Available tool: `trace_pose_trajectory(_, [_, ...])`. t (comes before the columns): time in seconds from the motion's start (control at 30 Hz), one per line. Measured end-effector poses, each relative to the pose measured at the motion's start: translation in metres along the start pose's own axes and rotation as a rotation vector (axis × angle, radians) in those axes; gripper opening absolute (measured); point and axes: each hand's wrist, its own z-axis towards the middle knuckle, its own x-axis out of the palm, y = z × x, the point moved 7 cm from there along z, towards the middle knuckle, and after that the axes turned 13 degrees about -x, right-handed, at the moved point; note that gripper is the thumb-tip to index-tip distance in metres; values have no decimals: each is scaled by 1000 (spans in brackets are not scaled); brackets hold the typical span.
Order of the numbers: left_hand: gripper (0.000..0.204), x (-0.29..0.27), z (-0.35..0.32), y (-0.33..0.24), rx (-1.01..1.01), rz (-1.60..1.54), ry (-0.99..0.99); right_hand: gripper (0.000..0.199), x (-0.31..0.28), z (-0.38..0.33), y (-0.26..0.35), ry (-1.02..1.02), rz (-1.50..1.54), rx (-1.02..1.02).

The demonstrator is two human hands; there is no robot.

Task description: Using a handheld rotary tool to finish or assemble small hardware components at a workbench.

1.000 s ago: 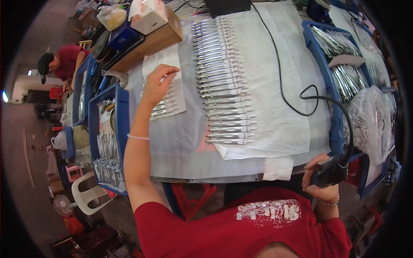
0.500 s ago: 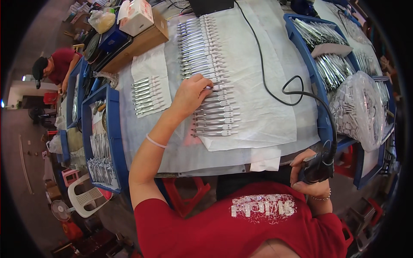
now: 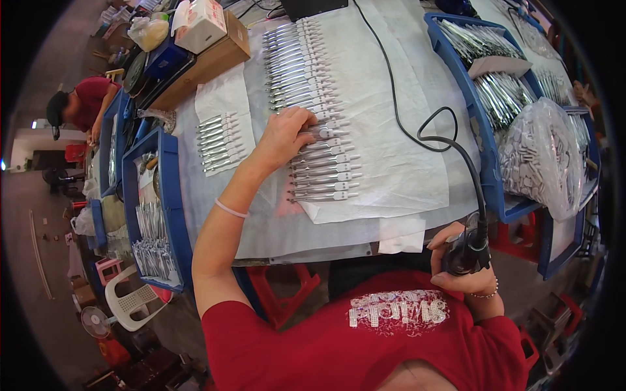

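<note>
A long column of slim silver spade drill bits (image 3: 297, 63) lies side by side on white cloth, their flat blades to the right. My left hand (image 3: 285, 135) is over the lower middle of this column, thumb and fingers pinched on one spade drill bit (image 3: 324, 132), partly hidden by the fingers. More of the bits (image 3: 326, 177) lie in a row just below that hand. At the table's front edge, my right hand (image 3: 466, 277) is wrapped round a black corded hand tool (image 3: 467, 251), which is held close to my body.
A smaller group of bits (image 3: 220, 140) lies on a separate cloth at left. Blue trays (image 3: 171, 195) flank the table; the right one (image 3: 486, 163) holds bundled bits and a clear bag (image 3: 541, 159) of small pieces. A black cable (image 3: 394, 91) loops across the cloth. Another person (image 3: 88, 104) sits far left.
My right hand and the corded tool have moved slightly left, and the cable has shifted with them. My left hand stays at about the same place in the column, its fingers slightly shifted.
</note>
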Motion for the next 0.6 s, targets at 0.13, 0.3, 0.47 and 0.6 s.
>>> trace_pose_trajectory(0.13, [15, 3, -2, -3, 98, 37, 34, 47, 3, -4, 2, -5, -47, -48])
trace_pose_trajectory(0.3, [14, -5, -17, -8, 34, -111, -54, 46, 7, -13, 7, -10, 21, -32])
trace_pose_trajectory(0.47, [12, -18, -75, -32, -168, -675, -210, 46, 0, -22, 11, -115, -92, -165])
trace_pose_trajectory(0.6, [20, 45, -155, -95, -453, -1040, 160, 47, 0, -23, 12, -160, 117, -390])
